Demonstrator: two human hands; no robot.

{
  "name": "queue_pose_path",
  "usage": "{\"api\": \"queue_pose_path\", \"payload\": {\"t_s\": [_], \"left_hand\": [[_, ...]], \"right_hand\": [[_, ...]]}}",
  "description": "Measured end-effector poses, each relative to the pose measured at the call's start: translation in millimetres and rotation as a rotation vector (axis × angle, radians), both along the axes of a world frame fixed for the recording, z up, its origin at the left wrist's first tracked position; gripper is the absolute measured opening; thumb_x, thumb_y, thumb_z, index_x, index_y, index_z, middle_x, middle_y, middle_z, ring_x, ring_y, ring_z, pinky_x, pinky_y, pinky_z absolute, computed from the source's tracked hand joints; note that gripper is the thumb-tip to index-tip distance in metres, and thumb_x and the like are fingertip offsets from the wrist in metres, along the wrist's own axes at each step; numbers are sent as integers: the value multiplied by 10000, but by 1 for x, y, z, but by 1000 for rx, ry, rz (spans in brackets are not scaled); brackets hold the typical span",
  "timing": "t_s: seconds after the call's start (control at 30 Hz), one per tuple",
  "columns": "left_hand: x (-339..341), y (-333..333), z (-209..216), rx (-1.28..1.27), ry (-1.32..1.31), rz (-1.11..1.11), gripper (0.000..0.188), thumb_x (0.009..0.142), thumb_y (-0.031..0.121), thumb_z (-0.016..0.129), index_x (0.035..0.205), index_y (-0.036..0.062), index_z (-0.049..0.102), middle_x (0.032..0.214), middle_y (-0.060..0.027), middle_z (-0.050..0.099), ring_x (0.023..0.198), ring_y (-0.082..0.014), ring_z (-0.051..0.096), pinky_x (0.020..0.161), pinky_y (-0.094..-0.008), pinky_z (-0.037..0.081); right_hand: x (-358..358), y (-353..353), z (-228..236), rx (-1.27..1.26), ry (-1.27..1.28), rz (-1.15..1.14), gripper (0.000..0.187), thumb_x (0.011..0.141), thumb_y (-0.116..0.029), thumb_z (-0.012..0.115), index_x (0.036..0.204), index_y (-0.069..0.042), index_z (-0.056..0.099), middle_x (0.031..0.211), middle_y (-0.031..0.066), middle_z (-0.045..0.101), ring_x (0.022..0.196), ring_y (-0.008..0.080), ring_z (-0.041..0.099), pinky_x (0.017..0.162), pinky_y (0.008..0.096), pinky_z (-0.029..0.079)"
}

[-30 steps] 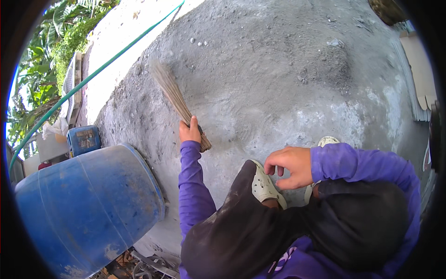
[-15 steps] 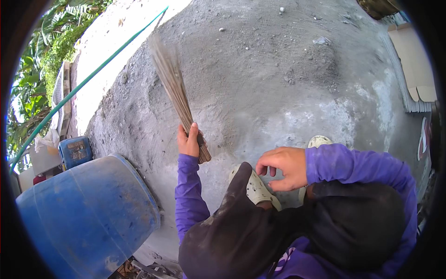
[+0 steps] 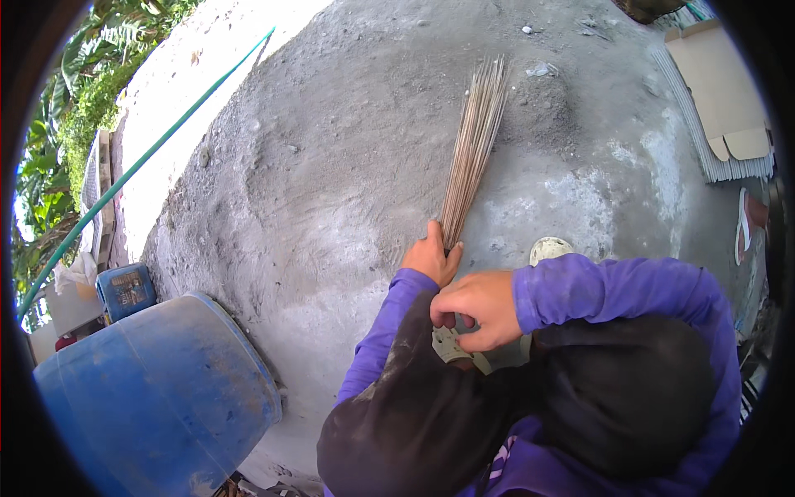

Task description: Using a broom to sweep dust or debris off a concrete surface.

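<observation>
My left hand (image 3: 431, 255) is wrapped round the bound end of a stick broom (image 3: 474, 145), a bundle of thin brown stiff twigs. The broom's splayed tips point away from me, beside a low heap of grey dust and grit (image 3: 542, 116). Just right of and nearer than the left hand, my right hand (image 3: 479, 308) hangs over my knees with its fingers curled. No object shows in it, though the inner side of the fingers is partly hidden. Below it are my pale clogs (image 3: 451, 344), partly covered by my dark-clothed knees.
A large blue drum (image 3: 157, 398) lies at the lower left, with a small blue jerrycan (image 3: 126, 290) behind it. A green pole (image 3: 157, 149) slants across the left side. Flattened cardboard (image 3: 719, 91) stands at the right, near someone's sandalled foot (image 3: 748, 224). Grey dusty floor (image 3: 331, 166) spreads ahead.
The broom has swung from the left over to the right, its tips now beside the dust heap. My left hand moved right with it, close to my right hand, which shifted slightly left.
</observation>
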State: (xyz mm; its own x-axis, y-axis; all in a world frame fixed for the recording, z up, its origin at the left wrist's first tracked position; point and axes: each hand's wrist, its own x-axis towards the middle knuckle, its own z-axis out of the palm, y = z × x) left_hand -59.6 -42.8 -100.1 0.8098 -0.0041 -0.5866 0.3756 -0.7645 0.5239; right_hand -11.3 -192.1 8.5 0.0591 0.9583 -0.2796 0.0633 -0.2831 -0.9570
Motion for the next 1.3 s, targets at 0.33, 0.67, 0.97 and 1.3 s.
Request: {"api": "queue_pose_path", "payload": {"t_s": [0.33, 0.67, 0.97, 1.3], "left_hand": [[49, 127, -5, 444, -666, 553, 409, 869, 334, 593, 1026, -2, 421, 754, -286, 612, 722, -489, 594, 606, -526, 461], [52, 13, -26, 51, -225, 46, 459, 841, 313, 602, 1013, -41, 366, 811, -363, 588, 789, -520, 581, 701, -540, 474], [-20, -52, 25, -354, -335, 308, 489, 800, 249, 657, 1056, -42, 358, 736, -260, 607, 673, -452, 604, 594, -473, 488], [-52, 7, 53, -501, -149, -67, 602, 812, 223, 666, 1300, 3, 389, 1105, -165, 568, 838, -246, 633, 665, -336, 538]], "right_hand": [[-4, -11, 0, 14, -54, -19, 334, 719, -199, 615, 1001, -30, 558, 922, 122, 615, 867, 271, 614, 734, 393, 491], [0, -32, -7, -32, -119, -150, 291, 707, -192, 628, 951, -47, 564, 846, 116, 612, 841, 291, 611, 719, 394, 480], [12, -42, -50, -572, 15, -739, 589, 851, -523, 577, 1025, 39, 547, 937, 178, 626, 902, 291, 615, 790, 372, 470], [71, -129, -14, -333, -278, -1268, 471, 816, -291, 669, 1094, 44, 488, 784, 121, 606, 582, 154, 584, 558, 307, 483]]}}
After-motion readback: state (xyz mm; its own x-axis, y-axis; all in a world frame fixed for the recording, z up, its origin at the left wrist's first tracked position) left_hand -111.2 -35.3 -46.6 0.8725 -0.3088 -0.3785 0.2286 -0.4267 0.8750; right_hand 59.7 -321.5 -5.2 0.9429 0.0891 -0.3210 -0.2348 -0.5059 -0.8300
